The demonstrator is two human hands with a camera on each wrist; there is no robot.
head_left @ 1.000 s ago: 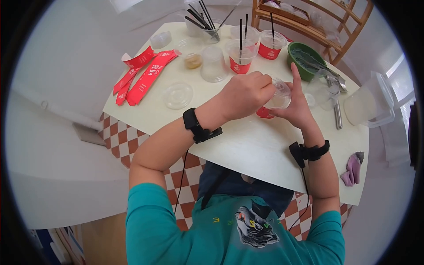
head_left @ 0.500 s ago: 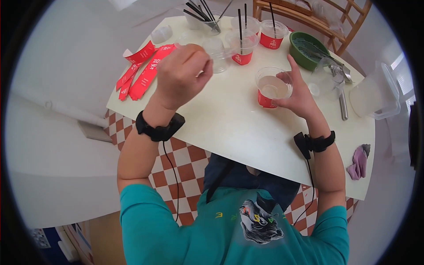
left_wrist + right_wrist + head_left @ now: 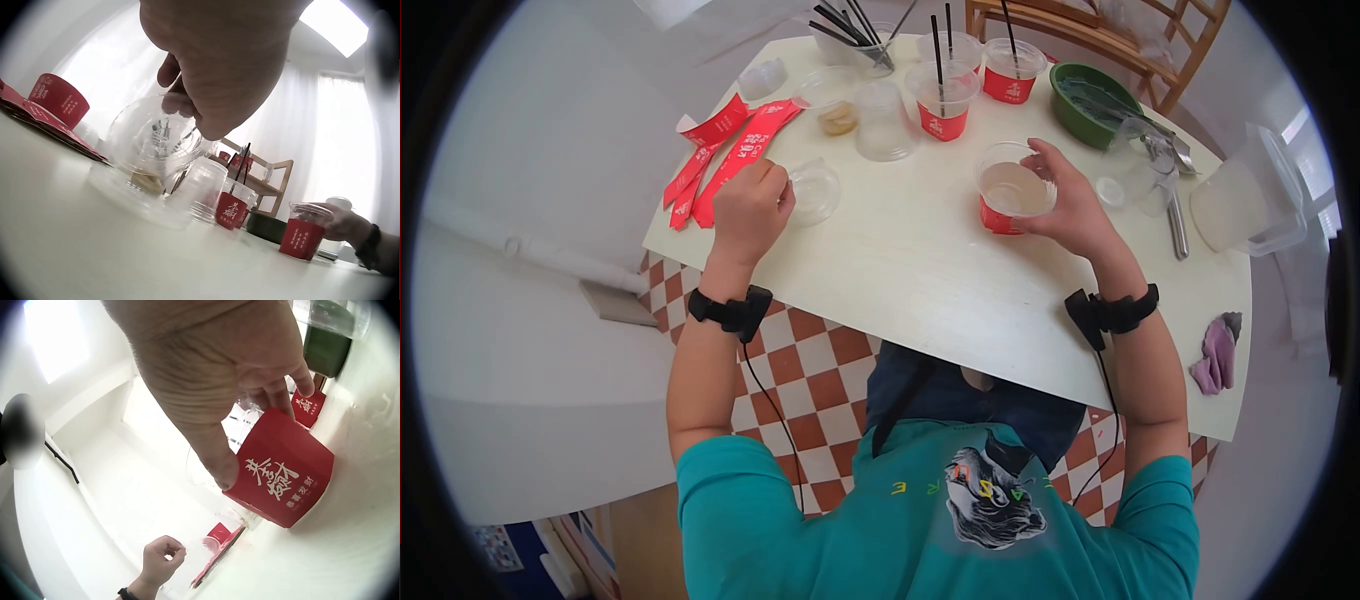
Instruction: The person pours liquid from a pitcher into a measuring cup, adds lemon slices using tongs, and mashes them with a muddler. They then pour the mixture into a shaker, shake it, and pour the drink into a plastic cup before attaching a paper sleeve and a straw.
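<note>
My left hand [image 3: 750,212] pinches a clear plastic lid [image 3: 147,134], tilted on its edge over the left part of the table. Below it in the left wrist view, another clear lid [image 3: 134,203] lies flat. My right hand [image 3: 1072,205] holds a clear plastic cup [image 3: 1018,185] with a red paper sleeve [image 3: 281,472], thumb on the near side and fingers round the far side. The cup stands upright on the table, uncovered, with pale liquid inside.
Behind stand red-sleeved cups [image 3: 945,127] with black straws and an upturned clear cup [image 3: 887,125]. Red paper sleeves [image 3: 735,160] lie at the left. A green basin [image 3: 1090,115], a clear pitcher [image 3: 1235,205] and a purple cloth [image 3: 1217,357] are at the right.
My left hand has left the cup and moved to the left and down toward the table with the lid, uncovering the cup. My right hand has stayed at the cup, its fingers closing in round it.
</note>
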